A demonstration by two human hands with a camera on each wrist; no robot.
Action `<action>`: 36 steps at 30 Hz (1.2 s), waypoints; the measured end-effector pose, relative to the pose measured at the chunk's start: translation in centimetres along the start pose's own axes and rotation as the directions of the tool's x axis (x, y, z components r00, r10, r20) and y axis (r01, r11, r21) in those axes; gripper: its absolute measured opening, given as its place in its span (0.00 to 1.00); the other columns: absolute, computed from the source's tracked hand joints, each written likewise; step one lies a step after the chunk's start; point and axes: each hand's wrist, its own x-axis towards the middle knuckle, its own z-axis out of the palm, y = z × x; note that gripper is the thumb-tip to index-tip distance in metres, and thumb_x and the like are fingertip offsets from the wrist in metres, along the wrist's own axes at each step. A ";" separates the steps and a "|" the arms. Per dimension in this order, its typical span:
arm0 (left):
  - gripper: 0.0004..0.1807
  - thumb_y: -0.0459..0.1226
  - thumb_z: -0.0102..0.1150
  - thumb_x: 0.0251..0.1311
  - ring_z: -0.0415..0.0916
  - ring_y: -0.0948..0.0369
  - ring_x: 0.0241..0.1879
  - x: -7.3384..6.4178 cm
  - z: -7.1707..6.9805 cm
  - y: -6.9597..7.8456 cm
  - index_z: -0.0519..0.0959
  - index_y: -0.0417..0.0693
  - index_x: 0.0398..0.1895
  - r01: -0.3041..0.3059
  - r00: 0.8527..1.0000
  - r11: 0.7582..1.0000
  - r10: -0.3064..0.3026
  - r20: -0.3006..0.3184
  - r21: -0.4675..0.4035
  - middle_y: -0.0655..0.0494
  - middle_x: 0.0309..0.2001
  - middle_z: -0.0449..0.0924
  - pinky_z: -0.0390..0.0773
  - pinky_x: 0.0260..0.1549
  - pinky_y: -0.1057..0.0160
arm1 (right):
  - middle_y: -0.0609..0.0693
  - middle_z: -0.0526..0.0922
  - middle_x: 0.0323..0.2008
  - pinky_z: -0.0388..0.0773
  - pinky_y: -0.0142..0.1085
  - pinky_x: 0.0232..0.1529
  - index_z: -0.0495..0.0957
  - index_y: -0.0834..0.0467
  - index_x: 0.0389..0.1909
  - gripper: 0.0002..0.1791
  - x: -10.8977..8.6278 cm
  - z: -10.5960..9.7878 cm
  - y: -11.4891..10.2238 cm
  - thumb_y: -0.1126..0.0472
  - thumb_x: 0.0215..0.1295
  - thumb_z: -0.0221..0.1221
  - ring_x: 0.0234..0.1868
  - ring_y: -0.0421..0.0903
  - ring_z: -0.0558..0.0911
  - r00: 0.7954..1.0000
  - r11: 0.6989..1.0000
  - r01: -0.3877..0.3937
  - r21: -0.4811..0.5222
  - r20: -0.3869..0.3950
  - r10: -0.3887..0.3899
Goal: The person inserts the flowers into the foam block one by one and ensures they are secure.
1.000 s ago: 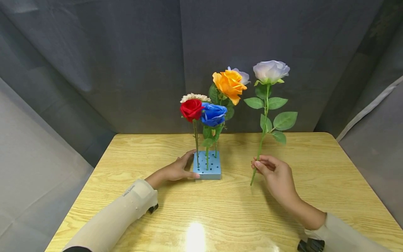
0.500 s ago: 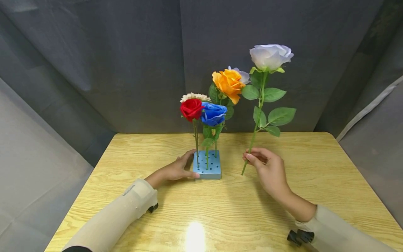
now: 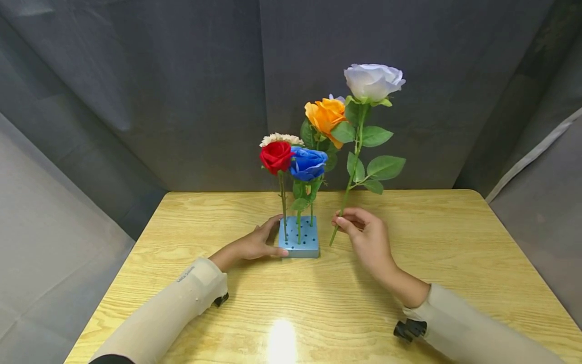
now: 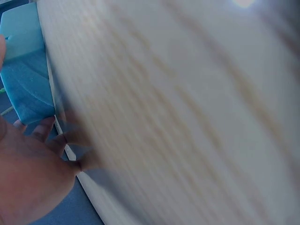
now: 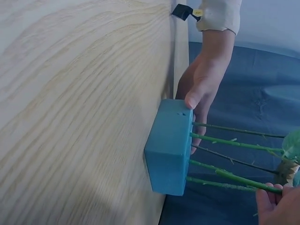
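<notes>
A light blue block with holes (image 3: pixel 301 254) stands on the table, bearing several upright artificial flowers. Among them are a red rose (image 3: pixel 276 156), a blue rose (image 3: pixel 307 164), an orange rose (image 3: pixel 324 116) and a cream flower (image 3: pixel 280 138). A pale flower behind the orange one is mostly hidden. My left hand (image 3: pixel 255 246) grips the block's left side, thumb at the front corner, fingers toward the back. To the right, my right hand (image 3: pixel 370 243) pinches a white rose (image 3: pixel 374 83) low on its green stem. The stem leans right, its lower end beside the block, apart from it.
The wood-grain table (image 3: pixel 254 313) spreads around the block, with a bright reflection near its front. Behind hangs a dark grey curtain (image 3: pixel 204 101). Light grey cloth (image 3: pixel 50 242) drapes at the left side.
My right hand has moved left and slightly away from me, carrying the white rose closer to the block and raising its bloom. The left hand and block have stayed in place.
</notes>
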 end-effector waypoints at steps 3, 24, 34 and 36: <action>0.61 0.55 0.70 0.62 0.32 0.49 0.82 0.0 0.0 -0.1 0.37 0.58 0.85 -0.004 1.000 1.000 0.004 0.001 0.000 0.46 0.84 0.37 0.24 0.76 0.38 | 0.67 0.87 0.42 0.86 0.33 0.44 0.82 0.74 0.44 0.07 0.3 0.7 0.3 0.74 0.69 0.62 0.41 0.52 0.90 1.000 1.000 -0.007 0.021 0.004 0.007; 0.60 0.55 0.71 0.62 0.33 0.49 0.82 0.1 0.0 -0.2 0.37 0.58 0.85 -0.013 1.000 1.000 0.013 0.000 0.002 0.46 0.84 0.38 0.24 0.75 0.37 | 0.64 0.89 0.38 0.86 0.32 0.42 0.84 0.71 0.41 0.04 0.9 3.7 2.4 0.75 0.67 0.64 0.40 0.60 0.89 1.000 1.000 0.009 -0.003 -0.008 -0.009; 0.60 0.54 0.71 0.62 0.31 0.47 0.82 0.0 0.0 0.2 0.38 0.58 0.85 0.003 1.000 1.000 -0.003 -0.005 -0.009 0.46 0.84 0.37 0.24 0.75 0.37 | 0.63 0.89 0.40 0.86 0.36 0.44 0.86 0.68 0.42 0.05 1.2 4.0 2.5 0.72 0.68 0.64 0.41 0.57 0.89 1.000 1.000 0.001 -0.025 -0.010 -0.001; 0.60 0.54 0.71 0.62 0.31 0.47 0.82 0.0 0.0 0.2 0.38 0.59 0.85 0.003 1.000 1.000 -0.003 -0.006 -0.008 0.46 0.84 0.37 0.24 0.75 0.37 | 0.64 0.89 0.40 0.86 0.38 0.45 0.85 0.70 0.43 0.06 1.3 4.1 2.3 0.73 0.68 0.64 0.42 0.58 0.89 1.000 0.999 -0.005 -0.033 -0.011 0.005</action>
